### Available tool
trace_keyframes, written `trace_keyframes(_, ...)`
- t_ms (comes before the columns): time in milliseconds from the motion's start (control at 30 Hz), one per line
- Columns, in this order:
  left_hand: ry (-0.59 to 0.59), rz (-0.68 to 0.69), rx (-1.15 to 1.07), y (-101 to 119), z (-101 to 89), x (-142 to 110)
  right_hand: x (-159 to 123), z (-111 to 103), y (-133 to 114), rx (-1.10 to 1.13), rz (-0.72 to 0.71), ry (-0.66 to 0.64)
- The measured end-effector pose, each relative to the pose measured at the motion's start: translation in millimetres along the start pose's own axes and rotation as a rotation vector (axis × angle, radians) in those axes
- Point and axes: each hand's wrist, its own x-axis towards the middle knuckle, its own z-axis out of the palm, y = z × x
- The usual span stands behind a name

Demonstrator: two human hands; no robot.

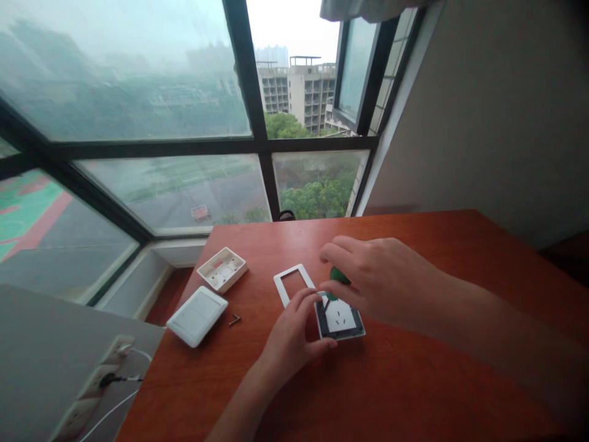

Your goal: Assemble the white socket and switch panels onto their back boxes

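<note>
In the head view, the right hand [389,273] is gripping the green screwdriver [339,275] by its handle, and the tool's long axis is slanting down and a little to the left from that hand to the dark border of the socket [341,317]. The socket is lying face up just below and to the left of the right hand; whether the tip is sitting in a screw, I cannot tell. The left hand [291,337] is the nearer one, touching the socket and bracing it, its fingers resting at the far left edge and its thumb pressing at the near edge. Just beyond the left hand's fingers, a white frame [280,286] is lying flat beside the socket. Farther left of that hand, two screws [234,320] are lying together, with a white plate [197,316] resting past them and an open box [234,280] sitting beyond, near the plate. All of these are resting on the reddish desk [391,393] under both hands. Ahead of the hands, a dark-framed window [175,147] is showing trees and buildings; a plain wall [460,123] is rising beyond the right hand, and wall outlets [80,418] are standing low, well to the left of the left hand.
</note>
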Motion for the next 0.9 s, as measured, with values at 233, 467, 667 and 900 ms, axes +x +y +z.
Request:
trace_keyframes(233, -0.004, 0.008, -0.004, 0.8, -0.9, 0.9, -3.1, -1.1, -0.7, 0.058, -0.044, -0.002)
trace_keyframes(467, -0.004, -0.004, 0.001, 0.8, -1.2, 0.3, 1.3, 5.1, -2.5, -0.101, 0.074, 0.053)
trace_keyframes(667, -0.012, 0.008, 0.003, -0.7, 0.1, 0.4, -3.6, 2.3, -2.0, 0.057, -0.02, 0.011)
trace_keyframes(900, 0.018, 0.004, 0.01, -1.1, 1.1, 0.2, -1.6, 1.7, -7.2, -0.014, 0.095, 0.044)
